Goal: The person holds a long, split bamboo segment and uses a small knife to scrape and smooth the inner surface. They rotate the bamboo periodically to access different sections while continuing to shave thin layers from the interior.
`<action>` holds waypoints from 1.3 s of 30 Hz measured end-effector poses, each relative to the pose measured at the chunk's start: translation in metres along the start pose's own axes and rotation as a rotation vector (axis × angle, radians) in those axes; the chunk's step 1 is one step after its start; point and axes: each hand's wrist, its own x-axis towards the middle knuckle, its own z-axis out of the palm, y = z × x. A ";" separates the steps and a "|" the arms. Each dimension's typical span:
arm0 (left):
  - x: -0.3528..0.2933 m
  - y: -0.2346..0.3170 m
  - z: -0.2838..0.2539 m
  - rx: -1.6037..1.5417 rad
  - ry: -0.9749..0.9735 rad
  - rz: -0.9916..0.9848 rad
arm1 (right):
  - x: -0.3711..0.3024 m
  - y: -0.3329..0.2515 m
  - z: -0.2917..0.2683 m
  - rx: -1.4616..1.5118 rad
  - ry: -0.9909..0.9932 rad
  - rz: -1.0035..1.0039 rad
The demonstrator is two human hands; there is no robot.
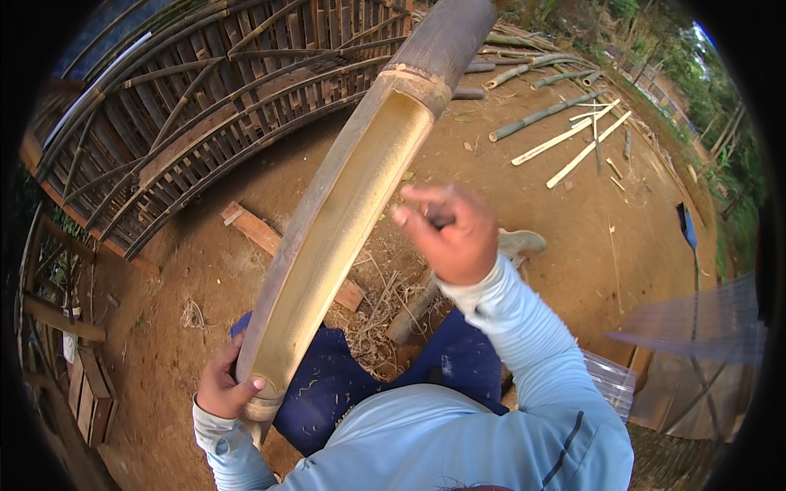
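Observation:
A long, thick bamboo pole section (336,213) slants up and away from my lap. One side is cut open lengthwise, showing a pale hollow between two nodes, and its far end is still round and dark. My left hand (225,380) is closed round the near end, the thumb over the rim by the lower node. Beside the right edge of the hollow is my right hand (454,233), apart from the bamboo. Its thumb and index finger stretch toward the cut edge, the other fingers are curled, and nothing shows in it.
Pale shavings (377,327) litter the dirt floor between my knees, near a short log (413,311) and a wooden plank (254,229). A slatted bamboo structure (221,98) stands at the far left. Bamboo poles (540,117) and split strips (585,151) lie at the far right.

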 end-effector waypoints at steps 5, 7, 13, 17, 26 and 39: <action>-0.004 0.011 0.015 0.127 0.064 0.046 | 0.066 0.013 -0.030 -0.371 0.085 -0.270; -0.005 0.011 0.019 0.184 0.085 0.070 | 0.085 0.022 -0.039 -0.498 0.041 -0.384; -0.010 0.018 0.031 0.292 0.146 0.100 | 0.101 0.026 -0.037 -0.644 -0.040 -0.406; -0.016 -0.001 0.024 0.335 0.149 0.124 | 0.102 0.021 -0.035 -0.665 -0.041 -0.445; -0.017 0.010 0.039 0.330 0.195 0.135 | 0.102 0.017 -0.042 -0.699 -0.083 -0.461; -0.020 0.006 0.037 0.249 0.183 0.155 | 0.001 0.054 -0.032 0.018 0.084 0.367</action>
